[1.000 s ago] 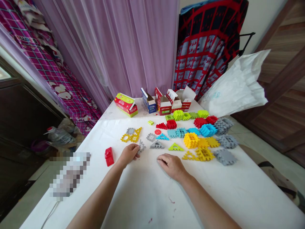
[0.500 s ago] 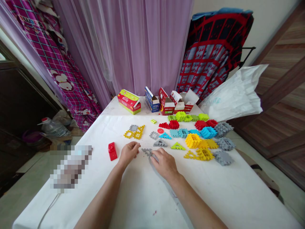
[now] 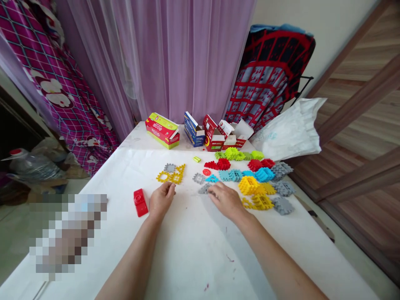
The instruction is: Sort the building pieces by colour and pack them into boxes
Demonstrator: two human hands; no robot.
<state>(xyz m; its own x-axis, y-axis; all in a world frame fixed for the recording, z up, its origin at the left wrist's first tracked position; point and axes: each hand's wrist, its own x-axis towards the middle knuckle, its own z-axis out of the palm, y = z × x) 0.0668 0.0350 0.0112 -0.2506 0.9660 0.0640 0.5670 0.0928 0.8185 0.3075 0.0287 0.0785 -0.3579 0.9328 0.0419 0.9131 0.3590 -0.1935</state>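
Note:
My left hand (image 3: 162, 201) is curled closed just in front of a flat yellow interlocking piece (image 3: 177, 178). Whatever it may hold is hidden by the fingers. Beside it lies a red plastic block (image 3: 140, 203). To the right, my right hand (image 3: 227, 201) has its fingertips closed on a grey triangular building piece (image 3: 204, 188) at the table surface. Part of that piece is under the fingers, so I cannot tell whether one or two grey triangles are there. Just beyond lie a grey square piece (image 3: 198, 178) and a blue triangle (image 3: 212, 178).
Several toothed pieces and cubes, such as a yellow cube (image 3: 248, 185) and grey stack (image 3: 283, 205), lie at the right. Cardboard boxes (image 3: 162, 131) line the back. A white bag (image 3: 287, 133) stands at the back right; a blurred-out object (image 3: 70, 235) lies front left.
My right hand has carried a grey triangle forward and right, to where the other grey triangle lay. The view has shifted a little. My left hand stays closed near the yellow piece.

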